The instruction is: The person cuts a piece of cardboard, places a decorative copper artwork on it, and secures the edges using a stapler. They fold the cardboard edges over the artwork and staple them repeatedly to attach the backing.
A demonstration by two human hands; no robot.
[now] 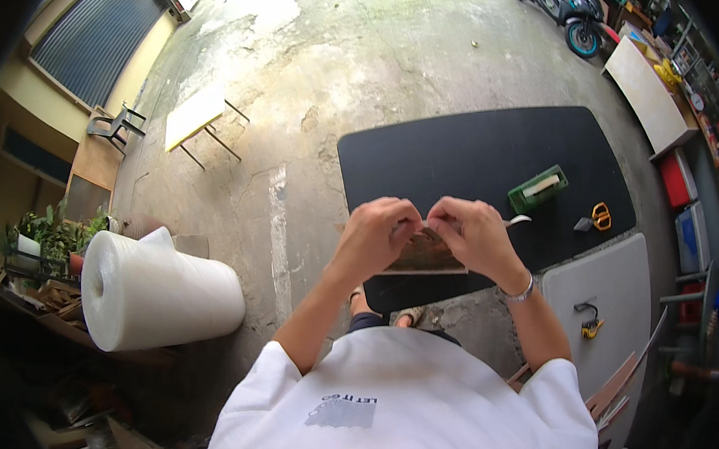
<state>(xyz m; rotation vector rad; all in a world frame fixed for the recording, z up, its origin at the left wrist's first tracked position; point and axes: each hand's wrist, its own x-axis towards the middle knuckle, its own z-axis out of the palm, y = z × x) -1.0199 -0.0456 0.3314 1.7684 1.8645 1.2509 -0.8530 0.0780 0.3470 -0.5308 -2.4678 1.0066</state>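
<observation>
Over the near part of a black table [454, 149], my left hand [382, 231] and my right hand [473, 230] meet with fingertips almost touching. Both are closed in a pinch, and a small pale bit shows between them, too small to name. Below them lies a flat brownish piece [423, 258] with a pale near edge, largely covered by my hands. A curved white strip [519, 220] shows just right of my right hand. Farther right are a green tape dispenser [538, 189] with a pale roll and a pair of scissors [600, 216] with orange handles.
A grey-white board [598, 292] beside the table bears a yellow tape measure [591, 327]. At left stands a large roll of bubble wrap [162, 290]. Farther off are a small folding table [196, 115], a dark chair [116, 128] and a motorcycle [564, 6]. Shelving and bins line the right.
</observation>
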